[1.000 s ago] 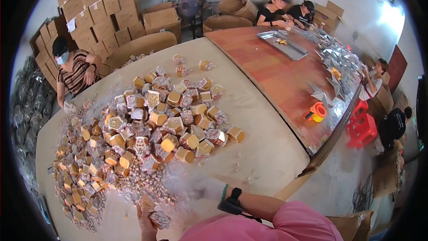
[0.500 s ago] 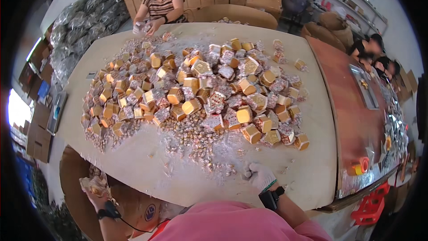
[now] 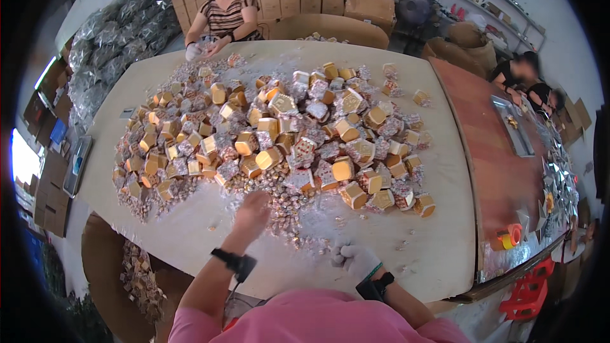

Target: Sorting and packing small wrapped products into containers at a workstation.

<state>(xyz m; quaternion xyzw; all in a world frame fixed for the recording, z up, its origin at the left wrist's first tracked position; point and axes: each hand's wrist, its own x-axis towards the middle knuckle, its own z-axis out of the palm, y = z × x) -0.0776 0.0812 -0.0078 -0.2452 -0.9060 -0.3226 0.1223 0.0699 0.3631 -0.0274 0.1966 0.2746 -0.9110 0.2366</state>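
Note:
My bare left hand, smeared by motion, is over the near edge of a layer of small gold and pinkish bits. What its fingers do cannot be made out. In a whitish glove, my right hand rests low over the pale table, fingers curled. Whether anything is inside that curl is hidden. Beyond both hands lies a wide heap of blocky gold pieces with white-and-red speckled sides, some seemingly in clear wrap. Both my wrists carry black strapped devices.
An open cardboard carton with several wrapped pieces inside stands at lower left. Across the table a masked person handles pieces. A reddish table adjoins at right, bearing a metal tray and an orange tape roll.
My left hand has left the carton, where it held a clear-wrapped bunch, and moved up and right over the small bits. My right hand has shifted slightly left and down.

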